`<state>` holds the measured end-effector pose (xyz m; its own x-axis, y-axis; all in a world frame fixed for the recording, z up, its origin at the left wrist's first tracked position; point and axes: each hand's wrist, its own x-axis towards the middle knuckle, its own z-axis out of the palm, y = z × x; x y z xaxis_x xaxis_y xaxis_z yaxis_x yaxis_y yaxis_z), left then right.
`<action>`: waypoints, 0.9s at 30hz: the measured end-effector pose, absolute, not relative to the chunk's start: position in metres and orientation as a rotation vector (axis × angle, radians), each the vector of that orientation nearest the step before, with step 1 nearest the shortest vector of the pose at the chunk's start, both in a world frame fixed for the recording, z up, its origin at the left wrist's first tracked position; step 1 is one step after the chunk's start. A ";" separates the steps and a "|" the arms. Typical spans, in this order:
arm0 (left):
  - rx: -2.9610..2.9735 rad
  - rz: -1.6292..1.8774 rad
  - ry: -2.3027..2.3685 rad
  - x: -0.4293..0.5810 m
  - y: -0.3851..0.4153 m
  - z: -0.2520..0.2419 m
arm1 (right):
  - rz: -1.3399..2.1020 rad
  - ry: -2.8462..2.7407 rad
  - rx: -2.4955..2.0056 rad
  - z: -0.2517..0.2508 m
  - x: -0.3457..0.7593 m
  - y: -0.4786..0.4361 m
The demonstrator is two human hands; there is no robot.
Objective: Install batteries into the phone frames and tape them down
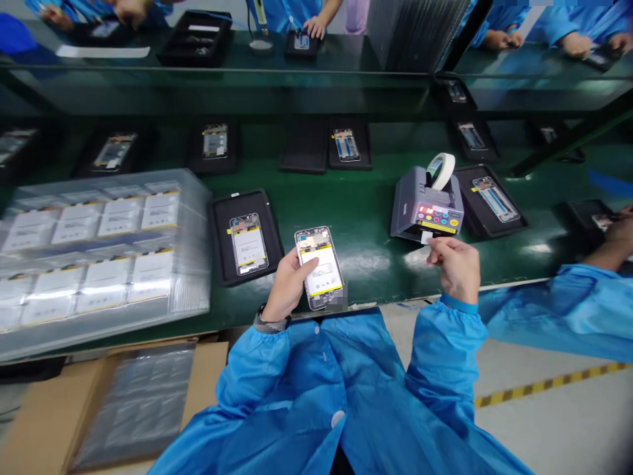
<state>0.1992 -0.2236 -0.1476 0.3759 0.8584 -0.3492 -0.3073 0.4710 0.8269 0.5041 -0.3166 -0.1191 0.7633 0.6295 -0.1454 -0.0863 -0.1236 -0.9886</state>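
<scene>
My left hand (288, 285) grips an open phone frame (320, 267) with a white battery inside, holding it by its left edge just above the green belt's near edge. My right hand (455, 265) pinches a short strip of white tape (426, 237) at the mouth of a grey tape dispenser (426, 208) that carries a white tape roll (442, 170) on top. To the left of the held phone, another phone frame (248, 243) lies in a black tray (221, 237).
Stacked clear trays of white batteries (93, 244) fill the left. More black trays with phones lie along the green belt (366, 218). A co-worker's blue sleeve (558, 307) and hand reach in at right. Other people's hands work across the far shelf. A cardboard box (44, 415) sits below left.
</scene>
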 end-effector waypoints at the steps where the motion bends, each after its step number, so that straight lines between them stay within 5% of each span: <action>1: 0.760 0.854 0.867 0.201 -0.223 -0.147 | 0.664 -0.482 -1.574 -0.115 0.492 -0.320; 9: 0.909 0.958 0.818 0.217 -0.216 -0.135 | 1.031 -0.830 -1.573 -0.102 0.362 -0.327; 27: 0.917 0.997 0.819 0.213 -0.213 -0.131 | 0.998 -0.937 -1.631 -0.109 0.356 -0.318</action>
